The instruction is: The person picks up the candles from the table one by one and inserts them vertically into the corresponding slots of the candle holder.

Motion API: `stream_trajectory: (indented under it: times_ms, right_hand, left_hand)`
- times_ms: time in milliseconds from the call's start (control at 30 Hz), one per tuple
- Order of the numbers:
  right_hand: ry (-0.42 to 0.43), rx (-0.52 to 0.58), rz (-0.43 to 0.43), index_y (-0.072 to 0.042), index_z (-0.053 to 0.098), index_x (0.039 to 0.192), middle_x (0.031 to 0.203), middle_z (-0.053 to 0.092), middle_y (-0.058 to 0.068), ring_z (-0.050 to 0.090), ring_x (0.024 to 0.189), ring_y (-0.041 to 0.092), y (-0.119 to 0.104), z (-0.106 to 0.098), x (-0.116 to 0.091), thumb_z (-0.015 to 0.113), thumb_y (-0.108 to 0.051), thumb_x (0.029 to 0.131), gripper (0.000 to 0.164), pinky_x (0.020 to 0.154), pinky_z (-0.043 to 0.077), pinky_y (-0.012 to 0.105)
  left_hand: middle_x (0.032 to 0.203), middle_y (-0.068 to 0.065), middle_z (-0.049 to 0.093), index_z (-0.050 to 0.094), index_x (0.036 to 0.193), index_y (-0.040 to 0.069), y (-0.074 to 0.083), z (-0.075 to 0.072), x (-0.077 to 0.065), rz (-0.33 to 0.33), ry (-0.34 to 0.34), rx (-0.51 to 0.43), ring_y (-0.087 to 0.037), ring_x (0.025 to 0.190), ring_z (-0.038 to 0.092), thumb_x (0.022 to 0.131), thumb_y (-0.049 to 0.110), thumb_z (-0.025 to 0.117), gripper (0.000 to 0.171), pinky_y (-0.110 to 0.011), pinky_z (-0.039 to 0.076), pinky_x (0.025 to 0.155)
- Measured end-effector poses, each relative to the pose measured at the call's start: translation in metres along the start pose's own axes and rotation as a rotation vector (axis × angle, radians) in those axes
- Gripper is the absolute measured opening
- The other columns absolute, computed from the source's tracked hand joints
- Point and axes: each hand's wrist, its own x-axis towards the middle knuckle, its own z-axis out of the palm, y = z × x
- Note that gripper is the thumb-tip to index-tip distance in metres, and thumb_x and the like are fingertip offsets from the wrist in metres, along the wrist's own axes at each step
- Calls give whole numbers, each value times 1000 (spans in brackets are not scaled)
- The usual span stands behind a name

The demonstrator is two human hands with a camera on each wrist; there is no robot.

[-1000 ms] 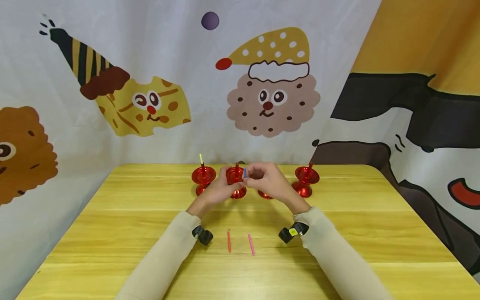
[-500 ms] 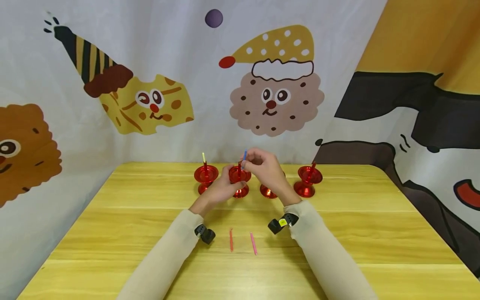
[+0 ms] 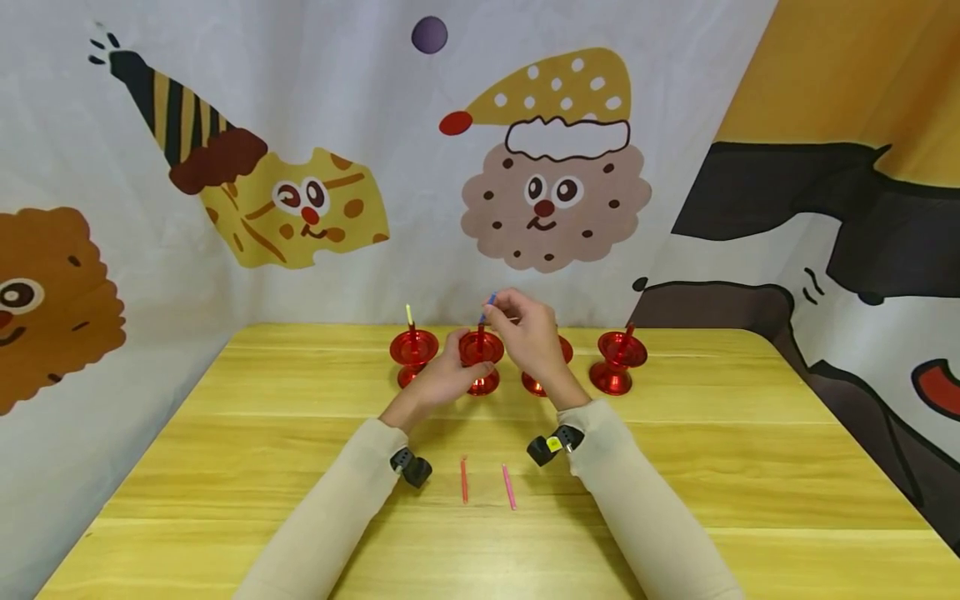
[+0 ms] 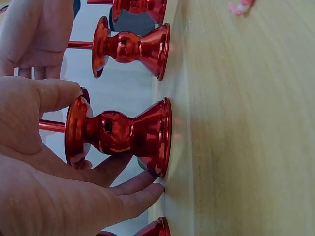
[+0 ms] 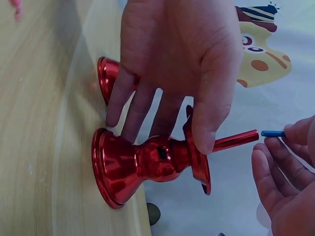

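Note:
Second from the left in the row stands a shiny red candle holder [image 3: 481,347], with a dish and a thin upright tube. My left hand [image 3: 444,375] holds it, thumb at the dish [image 5: 199,169] and fingers around the far side of its body. Between thumb and fingertips, my right hand [image 3: 528,329] pinches a slim blue candle [image 5: 273,133]. In the right wrist view the candle's lower end is lined up with the tube's top [image 5: 253,134], a small gap apart. The upper part of the candle is partly covered by fingers.
A matching holder [image 3: 414,348] at the left bears a yellow candle [image 3: 409,314]. Two more red holders stand to the right, one [image 3: 536,383] partly behind my right hand, the other [image 3: 617,350] farther out. An orange-red candle [image 3: 464,482] and a pink candle [image 3: 509,487] lie nearer on the wooden table [image 3: 300,467].
My right hand has risen with the blue candle, from beside the dish to above the holder's tube. My left hand stays on the holder.

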Motion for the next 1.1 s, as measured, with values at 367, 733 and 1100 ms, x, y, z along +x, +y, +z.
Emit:
stream_trajectory:
  times_ms: [367, 733, 1100]
  right_hand:
    - [-26, -98, -72, -1, 74, 102, 94, 78, 11, 77, 91, 29, 5, 0, 0, 71, -4, 107, 7, 85, 65, 48]
    - [-67, -199, -160, 0, 75, 103, 99, 75, 12, 76, 91, 29, 3, 0, -2, 70, -3, 107, 7, 84, 65, 47]
    - [-97, -238, -183, 3, 75, 103, 102, 74, 15, 73, 92, 31, 1, 2, -1, 70, -2, 107, 8, 82, 64, 46]
  left_hand:
    - [164, -27, 48, 13, 172, 0, 1, 1, 2, 19, -2, -2, -41, 148, 51, 109, 30, 67, 89, -57, 39, 123]
    - [164, -27, 47, 13, 171, -1, -1, 1, 3, 31, -4, -27, -41, 147, 52, 107, 28, 67, 89, -55, 40, 123]
    - [164, -27, 46, 14, 171, -1, -1, 0, 2, 28, -7, -14, -41, 148, 50, 108, 28, 68, 88, -54, 39, 124]
